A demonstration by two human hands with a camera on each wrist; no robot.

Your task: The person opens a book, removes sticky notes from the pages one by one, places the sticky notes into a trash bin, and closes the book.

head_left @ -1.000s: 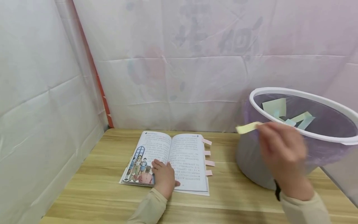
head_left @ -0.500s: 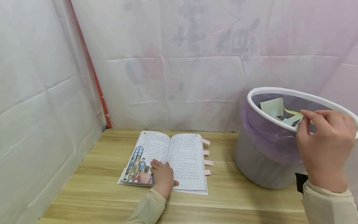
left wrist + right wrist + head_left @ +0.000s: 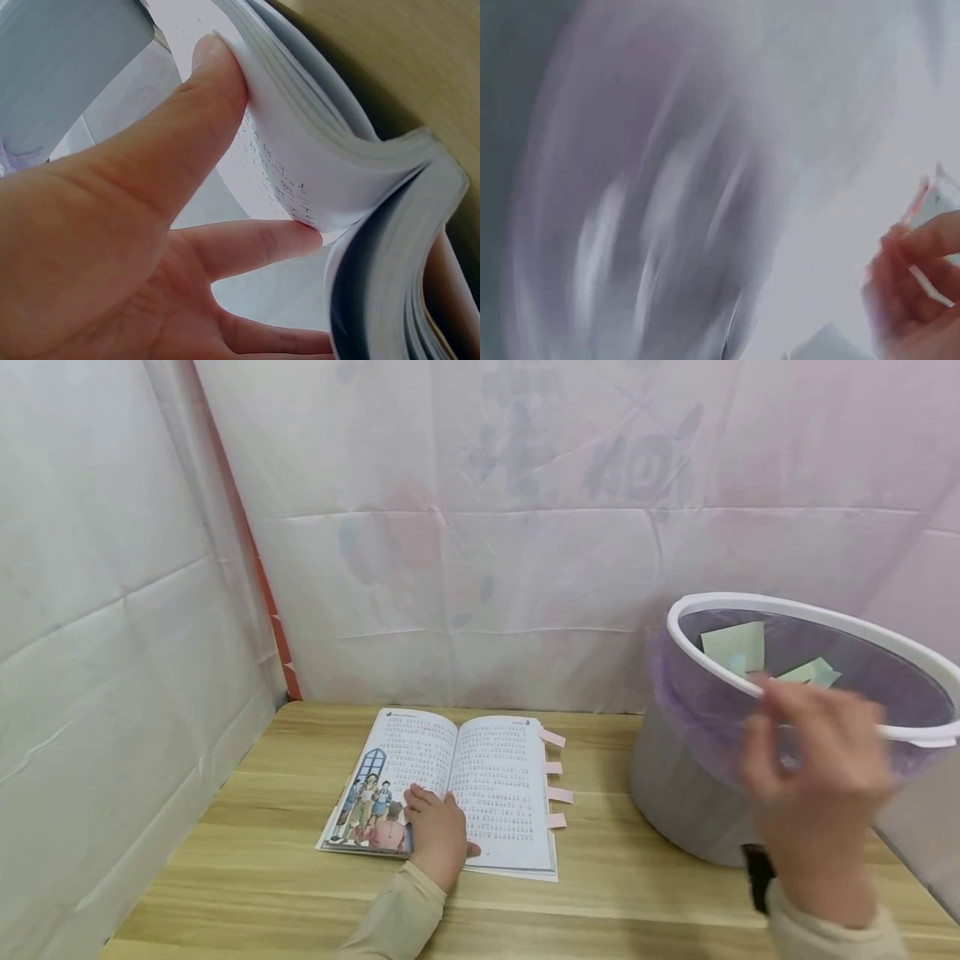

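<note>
An open book [image 3: 495, 752] lies on the table, with text on both pages and a picture of people at the lower left. My left hand [image 3: 437, 839] rests across its lower middle. In the left wrist view the thumb [image 3: 214, 82] presses one page while the other straight fingers [image 3: 255, 247] reach over the fold. My right hand [image 3: 821, 777] is blurred in front of the bin [image 3: 693, 793], thumb and forefinger apart, with no strip visible between them. Paper pieces [image 3: 735, 647] lie inside the bin.
Several pink page tabs [image 3: 558, 795] stick out from the book's right edge. A purple liner [image 3: 697, 718] hangs over the bin under its white rim [image 3: 712, 670]. Pale sheeting [image 3: 465, 577] rises behind the wooden table [image 3: 255, 843] and along its left.
The right hand carried a yellow paper strip right to the bin's opening, then came back left, and the strip no longer shows in its fingers. The left hand stayed on the book.
</note>
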